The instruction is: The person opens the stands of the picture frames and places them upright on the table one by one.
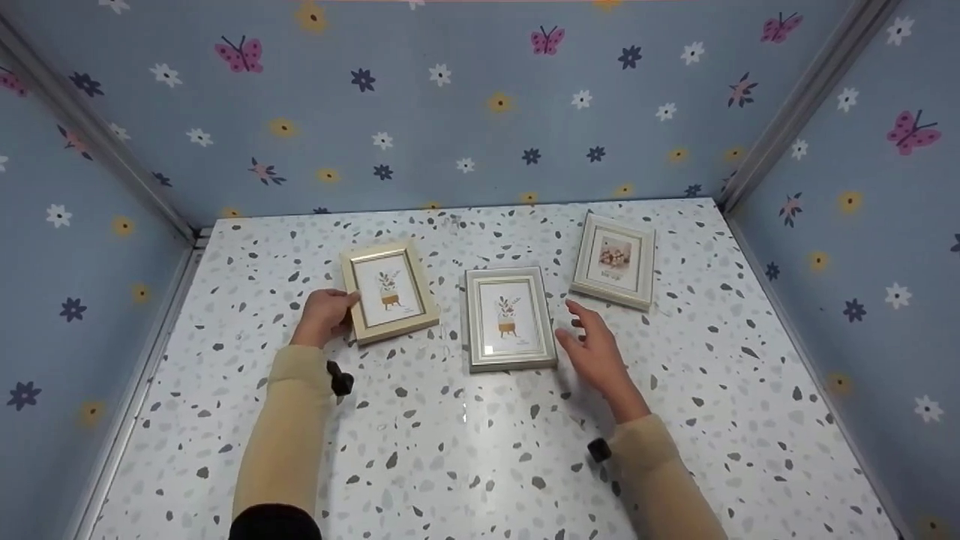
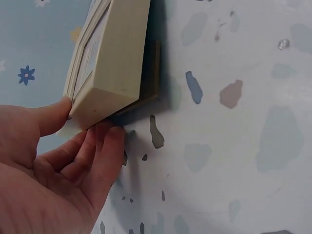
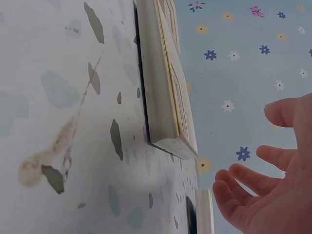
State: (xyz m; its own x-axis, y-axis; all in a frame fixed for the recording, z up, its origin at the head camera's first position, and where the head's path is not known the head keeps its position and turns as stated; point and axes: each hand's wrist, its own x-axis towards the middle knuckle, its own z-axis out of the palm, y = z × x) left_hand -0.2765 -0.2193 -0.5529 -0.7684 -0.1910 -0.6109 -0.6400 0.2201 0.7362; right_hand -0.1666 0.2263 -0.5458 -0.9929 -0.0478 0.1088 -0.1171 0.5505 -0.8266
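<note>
My left hand (image 1: 324, 315) pinches the left edge of a cream picture frame (image 1: 360, 322), thumb on its front and fingers beneath. In the left wrist view that picture frame (image 2: 117, 53) is tilted, with its back stand (image 2: 152, 73) showing underneath. A silver picture frame (image 1: 511, 360) with a similar potted-plant print lies face up in the middle. Just right of it, my right hand (image 1: 596, 352) hovers with fingers loosely extended, holding nothing. Farther back on the right lies a white picture frame (image 1: 611, 296) with a brownish print, turned at an angle.
The white speckled tabletop (image 1: 450, 450) is bounded by blue flowered panels at the back (image 1: 450, 112), left (image 1: 67, 262) and right (image 1: 885, 262). Metal posts (image 1: 810, 97) stand at the corners. A small black piece (image 1: 340, 379) is fixed at the left cuff.
</note>
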